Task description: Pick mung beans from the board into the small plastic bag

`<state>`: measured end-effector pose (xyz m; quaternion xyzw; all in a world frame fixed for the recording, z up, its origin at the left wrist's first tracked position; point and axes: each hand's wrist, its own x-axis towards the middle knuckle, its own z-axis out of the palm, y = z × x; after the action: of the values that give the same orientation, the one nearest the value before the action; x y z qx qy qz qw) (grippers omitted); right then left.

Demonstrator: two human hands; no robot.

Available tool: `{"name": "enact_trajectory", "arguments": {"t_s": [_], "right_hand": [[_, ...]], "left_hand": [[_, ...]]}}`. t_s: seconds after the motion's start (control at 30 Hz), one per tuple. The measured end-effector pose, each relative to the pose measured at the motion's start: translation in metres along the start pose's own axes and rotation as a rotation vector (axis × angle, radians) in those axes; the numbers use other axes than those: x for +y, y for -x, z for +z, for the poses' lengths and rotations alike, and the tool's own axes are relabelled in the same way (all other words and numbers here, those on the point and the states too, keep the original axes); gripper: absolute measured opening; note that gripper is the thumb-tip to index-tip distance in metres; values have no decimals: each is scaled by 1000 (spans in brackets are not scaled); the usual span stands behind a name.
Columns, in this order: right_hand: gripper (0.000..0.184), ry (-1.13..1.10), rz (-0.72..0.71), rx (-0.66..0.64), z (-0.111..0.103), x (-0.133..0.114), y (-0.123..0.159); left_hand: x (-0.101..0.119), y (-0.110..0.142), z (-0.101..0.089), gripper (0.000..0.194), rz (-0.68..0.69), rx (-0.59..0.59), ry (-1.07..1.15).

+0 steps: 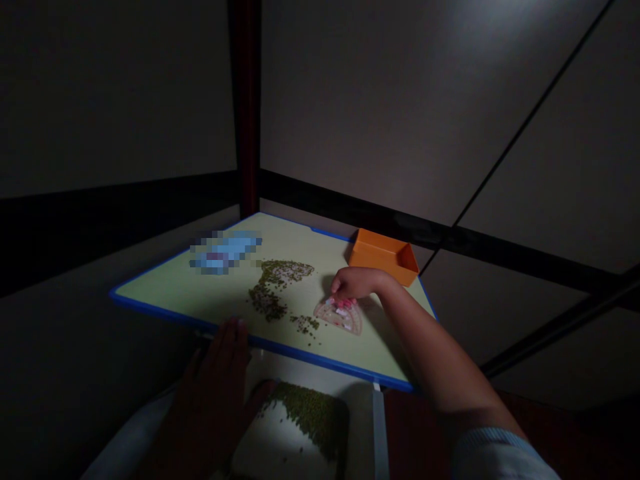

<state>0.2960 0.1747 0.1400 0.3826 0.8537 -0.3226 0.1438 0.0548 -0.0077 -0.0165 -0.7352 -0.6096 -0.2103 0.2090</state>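
Observation:
A small table (165, 283) with a pale green top and blue edge carries a scatter of small green beans (274, 287). My right hand (351, 283) reaches across it, fingers closed on the top edge of a clear pinkish semicircular protractor (341, 315) that lies flat beside the beans. My left hand (220, 377) is below the table's near edge, fingers stretched out, touching the rim of a white container (295, 433) that holds a heap of the same green beans (313, 413).
An orange rectangular box (384, 257) stands at the table's far right corner. A blurred blue patch (225, 251) lies at the far left of the tabletop. Dark walls and a dark post (245, 107) stand behind. The room is dim.

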Motion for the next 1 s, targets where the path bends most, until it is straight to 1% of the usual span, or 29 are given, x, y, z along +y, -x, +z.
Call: {"name": "enact_trajectory", "arguments": {"t_s": [0.07,0.23,0.4,0.57,0.73,0.9,1.0], "right_hand": [[20,-12,-16,2,-2,2,2],[24,12,-46,70,-7,4,7],[23,-23,-61,25,-4,-2,4],[24,-2,-68,22,-1,-5,3],[20,57,-74,28,0,-4,0],[15,111,-89,44,2,-3,-4],[15,120,-65,47,1,-1,-4]], "left_hand": [[0,0,0,88,-4,1,2],[2,0,0,88,-2,36,0],[2,-2,-2,93,-2,40,4],[1,-3,-1,92,21,62,-8],[1,-1,-1,92,18,52,6],[0,1,2,94,-8,13,40],[-1,1,3,95,-28,-9,67]]}}
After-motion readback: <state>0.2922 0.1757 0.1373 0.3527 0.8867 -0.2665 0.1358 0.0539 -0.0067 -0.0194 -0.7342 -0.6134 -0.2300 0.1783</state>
